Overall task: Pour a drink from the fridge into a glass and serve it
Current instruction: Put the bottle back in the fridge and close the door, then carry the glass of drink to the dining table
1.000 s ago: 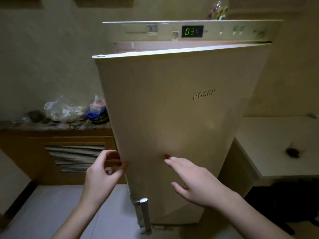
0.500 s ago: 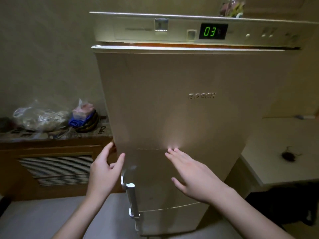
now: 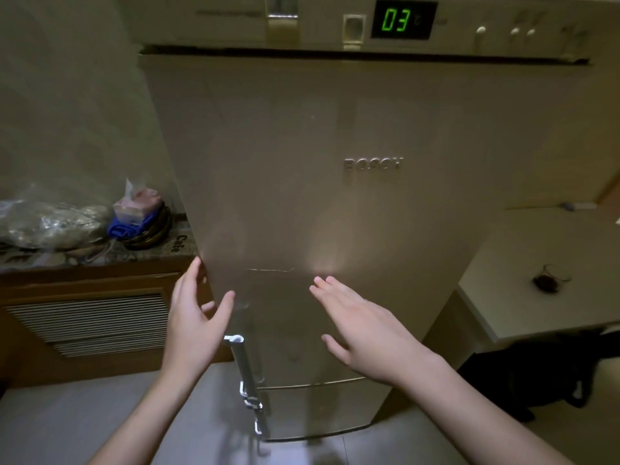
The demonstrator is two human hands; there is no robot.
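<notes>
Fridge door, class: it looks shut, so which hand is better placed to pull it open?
Left, probably. The left hand curls at the fridge door's left edge, just above the handle. The right hand hovers open over the flat middle.

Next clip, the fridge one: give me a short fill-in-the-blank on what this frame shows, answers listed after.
1. The green display on the fridge's control panel reads ____.
2. The left hand is at the ____ edge of the upper fridge door, fingers spread.
3. Both hands are open; the right hand holds ____.
4. The metal handle stands ____ the left hand.

Answers: 03; left; nothing; below
</notes>
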